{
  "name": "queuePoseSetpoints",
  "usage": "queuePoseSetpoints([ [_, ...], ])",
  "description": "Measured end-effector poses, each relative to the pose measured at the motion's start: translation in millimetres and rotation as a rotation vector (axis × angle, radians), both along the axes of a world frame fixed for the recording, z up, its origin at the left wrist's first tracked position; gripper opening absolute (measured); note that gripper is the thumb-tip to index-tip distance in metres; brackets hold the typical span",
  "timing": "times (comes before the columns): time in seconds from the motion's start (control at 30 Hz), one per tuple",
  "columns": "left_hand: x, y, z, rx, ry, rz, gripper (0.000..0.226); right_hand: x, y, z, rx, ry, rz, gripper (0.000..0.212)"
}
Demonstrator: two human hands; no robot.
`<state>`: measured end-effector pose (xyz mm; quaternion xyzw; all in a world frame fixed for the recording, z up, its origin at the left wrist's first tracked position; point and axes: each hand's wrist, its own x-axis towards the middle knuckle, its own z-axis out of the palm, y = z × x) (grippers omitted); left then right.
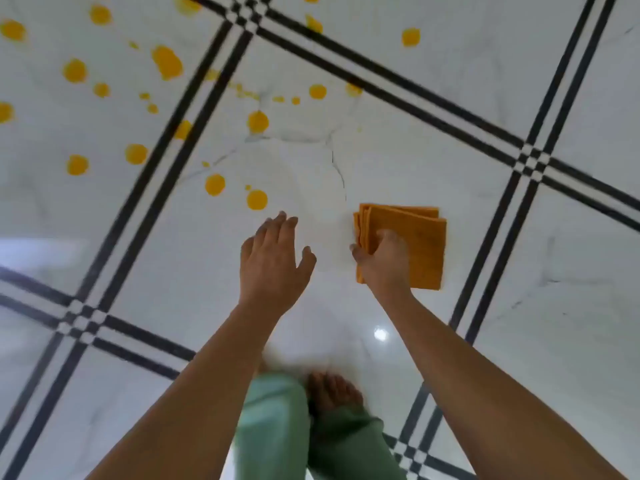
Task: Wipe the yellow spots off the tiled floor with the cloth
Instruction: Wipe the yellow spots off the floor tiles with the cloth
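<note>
A folded orange cloth [420,244] lies flat on the white tiled floor [346,168], right of centre. My right hand [382,259] grips its near left corner, thumb on the folded edges. My left hand [273,258] hovers flat with fingers spread, just left of the cloth, holding nothing. Several yellow spots cover the floor beyond the hands and to the left; the nearest yellow spot [257,199] sits just past my left fingertips, and a larger smear [167,62] lies further back.
Double black grout bands [166,161] cross the white marble tiles in a grid. My bare foot [330,393] and green trouser legs [273,427] stand on the floor below my arms. A bright light reflection [380,334] glints near my right forearm.
</note>
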<state>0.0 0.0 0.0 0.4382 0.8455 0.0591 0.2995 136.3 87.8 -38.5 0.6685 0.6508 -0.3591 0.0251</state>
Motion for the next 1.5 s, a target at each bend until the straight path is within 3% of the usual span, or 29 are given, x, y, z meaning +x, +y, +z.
queuePoseSetpoints([
  [0.07,-6,4,-33,0.044,0.015,-0.017,0.053,2,1,-27,0.069,-0.112,0.029,0.037],
  [0.13,-18,9,-57,0.090,0.046,-0.044,0.050,3,5,-47,0.143,-0.110,0.023,0.025],
  [0.23,-43,15,-69,0.190,0.109,-0.048,0.051,-18,17,-48,0.188,0.050,-0.016,0.008],
  [0.37,-88,19,-74,0.272,0.196,0.014,0.050,-97,35,-39,0.267,0.286,0.054,0.012],
  [0.43,-116,16,-79,0.274,0.248,0.073,0.052,-136,38,-43,0.387,0.293,0.265,0.025],
  [0.53,-149,1,-87,0.248,0.269,0.192,0.057,-152,45,-67,0.373,-0.067,0.678,0.063],
  [0.63,-173,-24,-102,0.204,0.325,0.242,0.061,-173,66,-90,0.442,-0.183,0.866,0.067],
  [0.77,-186,-49,-120,0.125,0.310,0.356,0.066,-245,48,-89,0.485,-0.170,1.087,0.066],
  [0.9,-185,-60,-122,0.135,0.298,0.387,0.065,-169,16,-93,0.538,-0.066,1.487,0.061],
  [0.97,-188,-59,-122,0.143,0.296,0.391,0.065,-153,46,-96,0.609,-0.084,1.420,0.062],
  [1.1,-196,-59,-126,0.150,0.311,0.425,0.064,-251,74,-91,0.551,-0.217,1.099,0.067],
  [1.17,-195,-61,-128,0.138,0.307,0.418,0.064,-262,51,-92,0.539,-0.174,1.208,0.066],
  [1.23,-196,-66,-128,0.127,0.299,0.420,0.065,-226,30,-95,0.596,-0.089,1.480,0.066],
  [1.3,-197,-70,-128,0.116,0.292,0.433,0.066,-187,35,-92,0.597,-0.061,1.590,0.065],
  [1.37,-203,-74,-127,0.107,0.299,0.464,0.067,-202,63,-96,0.647,-0.099,1.482,0.064],
  [1.43,-210,-77,-128,0.091,0.310,0.471,0.068,-255,78,-94,0.596,-0.144,1.233,0.066],
  [1.5,-218,-79,-130,0.082,0.325,0.491,0.069,-294,63,-91,0.545,-0.169,1.193,0.067],
])
